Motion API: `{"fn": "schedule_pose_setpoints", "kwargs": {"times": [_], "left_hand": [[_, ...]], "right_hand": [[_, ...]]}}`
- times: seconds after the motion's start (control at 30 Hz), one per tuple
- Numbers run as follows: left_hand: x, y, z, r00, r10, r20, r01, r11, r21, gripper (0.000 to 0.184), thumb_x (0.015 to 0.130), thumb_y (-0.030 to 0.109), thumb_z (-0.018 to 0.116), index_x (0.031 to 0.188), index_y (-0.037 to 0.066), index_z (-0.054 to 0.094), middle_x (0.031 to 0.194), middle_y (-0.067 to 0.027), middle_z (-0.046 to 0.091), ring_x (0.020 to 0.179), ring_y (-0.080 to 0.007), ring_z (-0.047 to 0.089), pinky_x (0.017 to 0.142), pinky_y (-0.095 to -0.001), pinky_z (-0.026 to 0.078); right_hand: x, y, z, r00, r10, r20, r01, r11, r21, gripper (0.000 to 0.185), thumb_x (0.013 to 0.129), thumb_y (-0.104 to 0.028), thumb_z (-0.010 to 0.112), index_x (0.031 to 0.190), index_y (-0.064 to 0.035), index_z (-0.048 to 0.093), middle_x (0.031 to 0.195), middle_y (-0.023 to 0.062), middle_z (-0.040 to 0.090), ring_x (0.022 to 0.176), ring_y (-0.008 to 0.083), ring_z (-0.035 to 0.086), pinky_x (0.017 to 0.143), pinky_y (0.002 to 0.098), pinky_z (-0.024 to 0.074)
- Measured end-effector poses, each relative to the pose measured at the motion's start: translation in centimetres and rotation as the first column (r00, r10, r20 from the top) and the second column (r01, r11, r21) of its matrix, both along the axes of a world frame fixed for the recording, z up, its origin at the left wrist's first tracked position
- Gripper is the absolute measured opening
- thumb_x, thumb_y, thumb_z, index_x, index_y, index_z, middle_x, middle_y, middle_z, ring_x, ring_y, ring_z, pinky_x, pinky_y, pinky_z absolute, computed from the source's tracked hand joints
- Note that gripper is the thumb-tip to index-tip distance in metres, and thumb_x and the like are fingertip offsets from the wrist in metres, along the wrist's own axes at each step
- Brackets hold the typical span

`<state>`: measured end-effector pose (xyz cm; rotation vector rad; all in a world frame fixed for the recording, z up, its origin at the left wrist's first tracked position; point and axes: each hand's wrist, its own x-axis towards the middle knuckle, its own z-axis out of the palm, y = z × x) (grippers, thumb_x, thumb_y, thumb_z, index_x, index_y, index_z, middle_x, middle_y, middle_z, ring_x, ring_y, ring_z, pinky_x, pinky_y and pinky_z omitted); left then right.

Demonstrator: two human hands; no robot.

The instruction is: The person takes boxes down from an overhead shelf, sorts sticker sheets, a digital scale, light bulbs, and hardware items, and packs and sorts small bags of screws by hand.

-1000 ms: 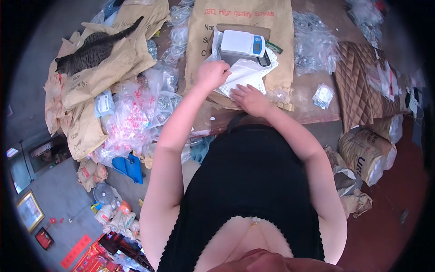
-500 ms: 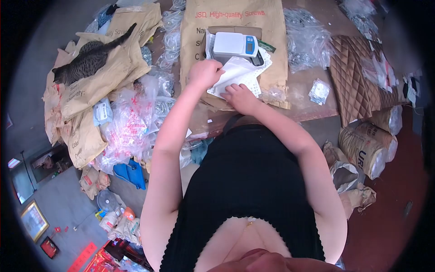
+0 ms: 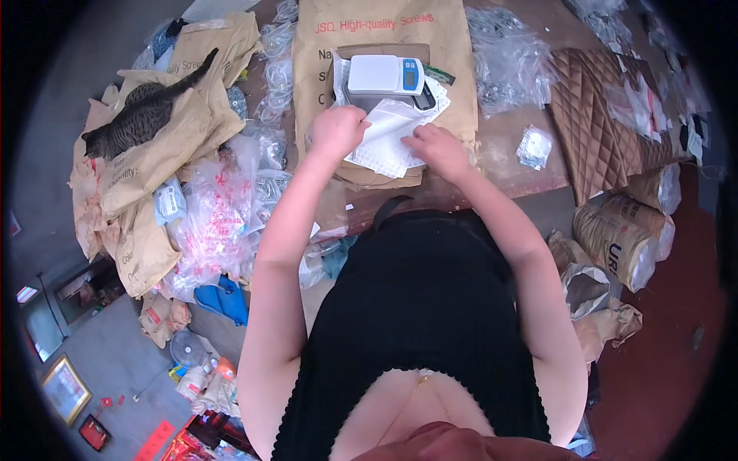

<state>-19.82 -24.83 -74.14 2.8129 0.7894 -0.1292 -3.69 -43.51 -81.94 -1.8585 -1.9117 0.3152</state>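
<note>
- my left hand (image 3: 337,132) has fingers curled narrow, and it holds the left edge of the white paper (image 3: 382,144).
- my right hand (image 3: 440,151) touches the right edge of this paper with bent fingers; if they pinch it, i cannot tell.
- the paper lies between the hands, just on the near side of the white scale (image 3: 374,74).
- under these things is a brown sack (image 3: 453,54) with printed words, on the table (image 3: 501,127).
- to the right are clear plastic bags (image 3: 509,69) and a quilted cloth (image 3: 588,115).
- far to the left, a cat (image 3: 138,123) is on other brown sacks (image 3: 173,142).
</note>
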Motion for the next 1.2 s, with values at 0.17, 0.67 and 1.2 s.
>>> {"fn": "schedule_pose_setpoints", "kwargs": {"times": [0.17, 0.67, 1.2], "left_hand": [[-0.3, -0.9, 0.0, 0.998, -0.019, 0.052, 0.017, 0.999, 0.042, 0.016, 0.08, 0.025, 0.068, 0.077, 0.009, 0.067, 0.081, -0.009, 0.065, 0.077, -0.031, 0.065, 0.066, -0.0452, 0.051], [-1.1, -3.0, -0.6, 0.983, -0.033, 0.179, 0.023, 0.998, 0.054, 0.025, 0.08, 0.029, 0.069, 0.095, 0.01, 0.063, 0.085, -0.0073, 0.065, 0.075, -0.0297, 0.066, 0.061, -0.0425, 0.051], [0.5, -1.3, -0.2, 0.986, 0.013, 0.163, -0.025, 0.997, 0.074, 0.017, 0.076, 0.022, 0.072, 0.085, 0.011, 0.064, 0.082, -0.0083, 0.066, 0.075, -0.0311, 0.065, 0.062, -0.0441, 0.05]], "right_hand": [[0.8, 2.1, -1.0, 0.936, 0.265, 0.234, -0.289, 0.954, 0.074, 0.023, 0.076, -0.012, 0.059, 0.098, -0.0096, 0.062, 0.091, 0.0038, 0.057, 0.094, 0.021, 0.058, 0.079, 0.0333, 0.0508], [0.3, 4.0, 0.8, 0.997, -0.016, -0.07, 0.027, 0.988, 0.155, 0.012, 0.076, -0.012, 0.061, 0.088, -0.0096, 0.059, 0.082, 0.0075, 0.061, 0.082, 0.0268, 0.062, 0.068, 0.0363, 0.0533], [-0.8, 1.2, -2.0, 0.929, 0.277, 0.246, -0.275, 0.96, -0.044, 0.036, 0.081, -0.018, 0.06, 0.114, -0.0036, 0.059, 0.117, 0.0119, 0.062, 0.11, 0.0256, 0.06, 0.086, 0.0354, 0.0522]]}}
